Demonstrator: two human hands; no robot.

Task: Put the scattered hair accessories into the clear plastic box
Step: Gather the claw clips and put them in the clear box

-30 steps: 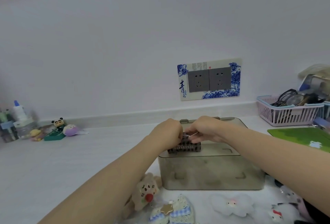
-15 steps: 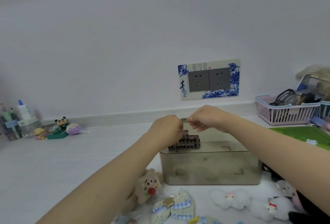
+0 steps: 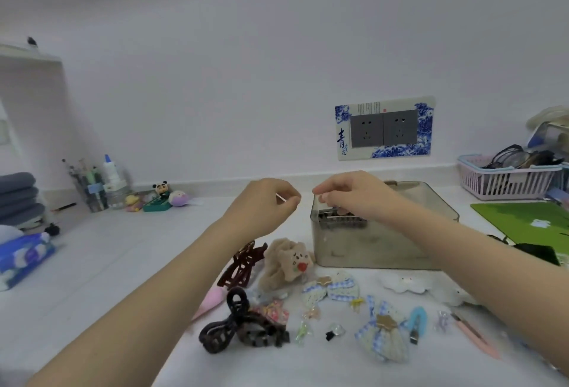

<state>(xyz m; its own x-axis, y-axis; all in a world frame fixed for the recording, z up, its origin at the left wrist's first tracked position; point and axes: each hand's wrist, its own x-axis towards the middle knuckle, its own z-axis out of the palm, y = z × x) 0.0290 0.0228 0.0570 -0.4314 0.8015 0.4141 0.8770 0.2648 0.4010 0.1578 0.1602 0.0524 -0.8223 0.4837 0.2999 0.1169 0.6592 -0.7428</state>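
**Both hands raised at the box's left end; accessories lie nearer the person**

Clear plastic box [image 3: 381,241] is the landmark. Right hand [image 3: 348,195] hovers over its left rim, fingers curled narrow; contents not discernible. Left hand [image 3: 264,205] hangs just left of the box, pinching something thin and pale. In front of the box: two dark claw clips [image 3: 240,322], one plush bear clip [image 3: 289,260], two blue gingham bows [image 3: 381,334], several small clips. Left hand looks nearer the claw clips.
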